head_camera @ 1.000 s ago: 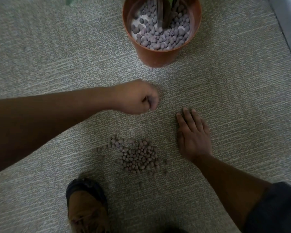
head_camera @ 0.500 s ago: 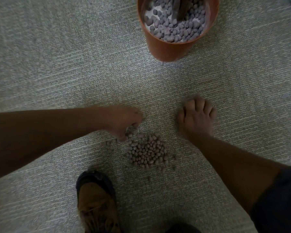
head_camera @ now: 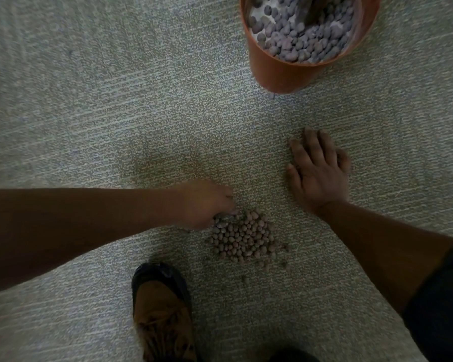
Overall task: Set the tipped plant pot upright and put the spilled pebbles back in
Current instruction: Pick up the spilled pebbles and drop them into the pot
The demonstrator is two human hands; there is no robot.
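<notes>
The orange plant pot (head_camera: 280,71) stands upright on the carpet at the top right, filled with grey pebbles around a dark stem. A pile of spilled brown pebbles (head_camera: 243,237) lies on the carpet in the middle. My left hand (head_camera: 207,203) is down at the pile's left edge, its fingers curled round a few pebbles. My right hand (head_camera: 318,171) lies flat on the carpet with straight fingers, up and to the right of the pile, touching no pebbles.
A brown shoe with a dark toe (head_camera: 162,307) stands just below and left of the pile. A few stray pebbles (head_camera: 285,248) lie right of the heap. Grey-green carpet (head_camera: 115,87) covers the whole floor.
My left hand came down from near the pot to the pile's left edge and curled onto pebbles. My right hand's fingers spread flat again. The view shifted left, so the pot sits further right.
</notes>
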